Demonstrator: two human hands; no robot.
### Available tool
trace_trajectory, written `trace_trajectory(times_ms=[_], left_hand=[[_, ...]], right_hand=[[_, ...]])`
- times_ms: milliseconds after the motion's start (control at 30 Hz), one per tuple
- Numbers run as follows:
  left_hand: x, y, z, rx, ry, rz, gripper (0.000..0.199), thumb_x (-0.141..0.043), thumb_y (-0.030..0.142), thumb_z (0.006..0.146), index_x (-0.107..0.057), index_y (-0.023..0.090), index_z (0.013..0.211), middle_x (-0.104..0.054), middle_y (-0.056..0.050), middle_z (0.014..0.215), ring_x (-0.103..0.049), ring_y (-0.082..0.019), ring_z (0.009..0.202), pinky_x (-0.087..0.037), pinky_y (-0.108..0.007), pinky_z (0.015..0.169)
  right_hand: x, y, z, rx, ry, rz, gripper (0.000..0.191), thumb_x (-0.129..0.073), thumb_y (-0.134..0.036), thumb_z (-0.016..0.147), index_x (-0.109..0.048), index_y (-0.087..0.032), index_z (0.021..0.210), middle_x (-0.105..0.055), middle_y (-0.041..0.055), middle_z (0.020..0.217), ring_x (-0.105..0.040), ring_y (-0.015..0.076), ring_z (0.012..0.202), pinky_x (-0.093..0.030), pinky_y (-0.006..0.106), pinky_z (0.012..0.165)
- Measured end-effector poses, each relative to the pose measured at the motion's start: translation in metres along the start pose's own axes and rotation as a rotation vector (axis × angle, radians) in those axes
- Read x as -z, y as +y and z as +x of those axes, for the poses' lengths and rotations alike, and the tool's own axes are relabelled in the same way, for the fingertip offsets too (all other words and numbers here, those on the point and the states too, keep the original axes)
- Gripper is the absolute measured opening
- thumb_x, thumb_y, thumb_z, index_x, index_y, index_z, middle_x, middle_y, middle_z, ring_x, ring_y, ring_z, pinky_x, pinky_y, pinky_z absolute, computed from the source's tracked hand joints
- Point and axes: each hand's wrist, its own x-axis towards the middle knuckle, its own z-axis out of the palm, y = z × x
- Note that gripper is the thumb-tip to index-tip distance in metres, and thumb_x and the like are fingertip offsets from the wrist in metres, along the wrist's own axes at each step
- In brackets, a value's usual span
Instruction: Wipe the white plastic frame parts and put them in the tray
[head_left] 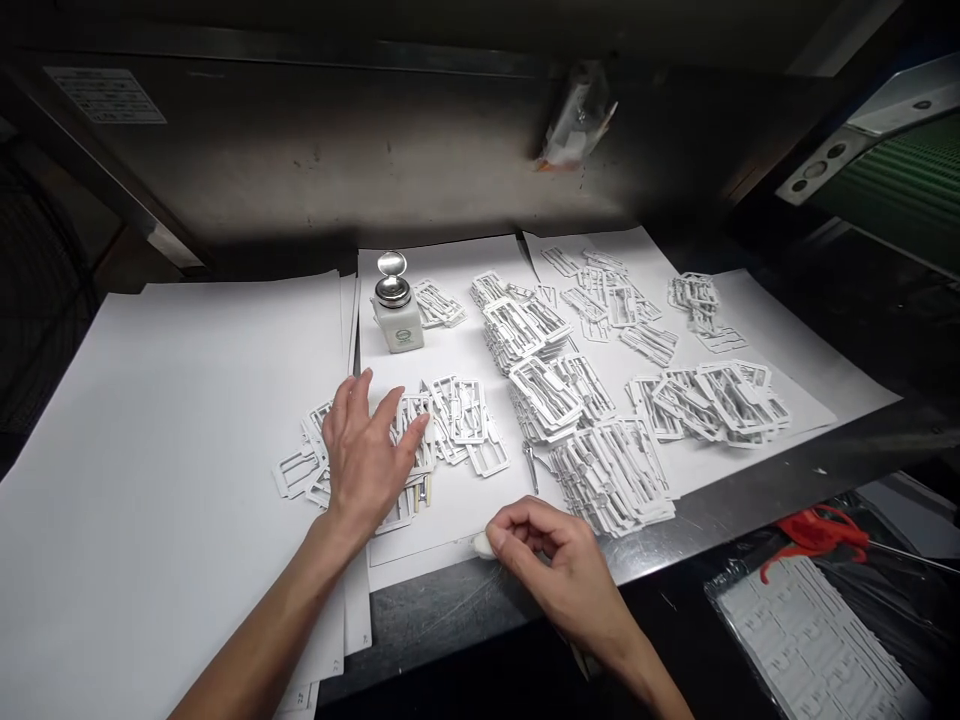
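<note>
My left hand (367,455) lies over a loose pile of thin white frame-shaped pieces (300,470), its fingers spread, some touching the pieces. Beside its thumb is another small heap of white frames (469,410). At the table's front edge my right hand (559,555) is closed, thumb and fingertips pinching a small whitish pad (483,544); most of the pad is hidden by the fingers. A pair of metal tweezers (532,468) lies on the paper between the hands. Behind my left hand stands a white pump bottle (400,318) with its metal lid raised.
Stacks of white frames (615,475) stand right of centre, with more piles (712,400) farther right. Paper sheets (180,420) cover the metal table. A red-handled tool (817,535) and a sheet of uncut pieces (817,640) lie low at the right. A metal wall (300,170) closes the back.
</note>
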Motion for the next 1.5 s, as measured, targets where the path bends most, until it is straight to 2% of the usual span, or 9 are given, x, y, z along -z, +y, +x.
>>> trace_trajectory(times_ms=[233,467,600,767,967,1100,1200,1367,1500], left_hand=[[0.007,0.002,-0.002,0.050,0.119,-0.391,0.021,-0.054,0.032,0.083,-0.063,0.020,0.098,-0.066,-0.007,0.108,-0.042,-0.022,0.125,-0.031,-0.043,0.103],[0.016,-0.005,0.001,0.083,0.228,-0.329,0.015,-0.064,0.033,0.076,-0.069,0.020,0.083,-0.061,-0.008,0.111,-0.046,-0.025,0.115,-0.036,-0.042,0.096],[0.022,-0.012,0.001,0.168,0.176,-0.487,0.014,-0.065,0.032,0.075,-0.070,0.022,0.083,-0.067,-0.004,0.090,-0.056,-0.020,0.097,-0.044,-0.035,0.087],[0.021,-0.021,0.000,0.220,0.169,-0.324,0.018,-0.065,0.035,0.073,-0.072,0.022,0.083,-0.066,-0.005,0.091,-0.052,-0.024,0.100,-0.041,-0.038,0.087],[0.026,-0.029,0.002,0.392,-0.089,-0.782,0.021,-0.061,0.038,0.075,-0.067,0.020,0.085,-0.066,-0.002,0.078,-0.058,-0.016,0.070,-0.045,-0.030,0.066],[0.026,-0.030,0.000,0.337,0.061,-0.438,0.022,-0.060,0.037,0.075,-0.070,0.021,0.085,-0.064,-0.004,0.087,-0.056,-0.019,0.081,-0.043,-0.032,0.071],[0.027,-0.027,0.000,0.279,0.094,-0.340,0.021,-0.056,0.036,0.077,-0.070,0.021,0.082,-0.060,-0.002,0.079,-0.053,-0.016,0.069,-0.041,-0.030,0.066],[0.034,-0.033,0.006,0.378,-0.125,-0.588,0.018,-0.054,0.036,0.079,-0.062,0.021,0.080,-0.062,0.000,0.072,-0.053,-0.015,0.063,-0.040,-0.027,0.057],[0.044,-0.037,0.005,0.504,-0.182,-0.954,0.016,-0.058,0.034,0.077,-0.059,0.018,0.078,-0.061,0.000,0.064,-0.055,-0.014,0.060,-0.043,-0.027,0.058]], right_hand=[[0.006,0.002,0.000,-0.004,0.049,0.013,0.014,-0.057,-0.027,0.085,-0.064,-0.018,0.077,-0.057,-0.0002,0.070,-0.048,0.0112,0.062,-0.040,0.021,0.057],[0.006,-0.001,0.002,-0.005,0.068,0.012,0.013,-0.058,-0.027,0.084,-0.064,-0.018,0.077,-0.057,-0.0007,0.069,-0.047,0.0102,0.061,-0.039,0.020,0.055],[0.005,-0.001,0.001,-0.006,0.080,0.011,0.014,-0.059,-0.029,0.084,-0.064,-0.017,0.077,-0.057,-0.0005,0.069,-0.047,0.0100,0.060,-0.038,0.020,0.054],[0.004,-0.002,0.001,-0.016,0.077,0.010,0.015,-0.059,-0.029,0.083,-0.064,-0.017,0.076,-0.056,-0.0003,0.067,-0.046,0.0097,0.059,-0.038,0.020,0.053],[0.004,-0.006,0.001,-0.017,0.081,0.008,0.015,-0.060,-0.029,0.083,-0.064,-0.016,0.077,-0.058,0.0005,0.069,-0.049,0.0102,0.060,-0.039,0.020,0.054],[0.000,-0.007,0.004,-0.004,0.073,0.007,0.015,-0.060,-0.029,0.083,-0.064,-0.017,0.077,-0.059,0.0003,0.069,-0.050,0.0106,0.061,-0.040,0.020,0.055],[-0.005,-0.009,0.007,0.017,0.053,-0.008,0.014,-0.060,-0.030,0.084,-0.064,-0.018,0.077,-0.059,-0.0002,0.069,-0.050,0.0108,0.062,-0.040,0.020,0.056],[-0.009,-0.011,0.008,0.044,0.044,-0.046,0.014,-0.060,-0.030,0.084,-0.064,-0.019,0.077,-0.059,-0.0005,0.070,-0.051,0.0109,0.063,-0.041,0.020,0.058],[-0.009,-0.013,0.009,0.040,0.040,-0.051,0.013,-0.061,-0.030,0.083,-0.065,-0.018,0.077,-0.059,-0.0003,0.069,-0.051,0.0111,0.062,-0.042,0.021,0.058]])
